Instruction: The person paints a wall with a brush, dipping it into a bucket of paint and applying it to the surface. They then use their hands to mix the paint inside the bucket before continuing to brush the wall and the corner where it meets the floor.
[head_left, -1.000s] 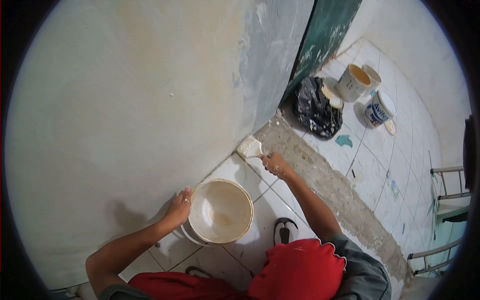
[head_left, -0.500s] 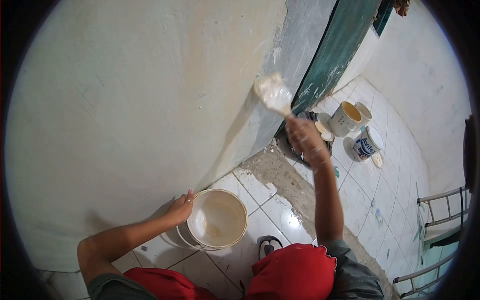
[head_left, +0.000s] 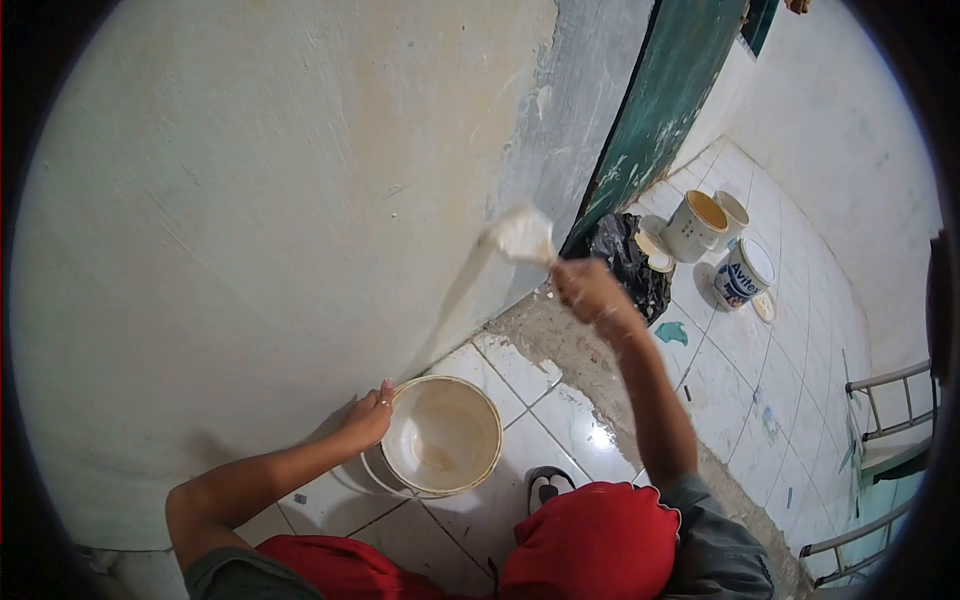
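My right hand (head_left: 588, 290) is closed round the handle of a wide paintbrush (head_left: 522, 235) covered in whitish paint. The brush is blurred by motion, its bristles close against the wall (head_left: 300, 200) beside a rough grey strip. With my left hand (head_left: 370, 418) I grip the rim of a cream bucket (head_left: 442, 432), thumb up along the edge. The bucket is tilted toward me, and a little pale residue shows on its inside. Its wire handle hangs down at the near side.
A green door frame (head_left: 655, 110) stands beyond the grey strip. On the tiled floor are a black plastic bag (head_left: 630, 262), a bucket with a yellowish inside (head_left: 692, 228), a labelled paint bucket (head_left: 743, 275) and a lid (head_left: 764, 307). A metal ladder (head_left: 890, 405) is at the right.
My right hand has swept the paintbrush down along the wall and slightly left. My left hand stays on the bucket rim; the view has shifted a little.
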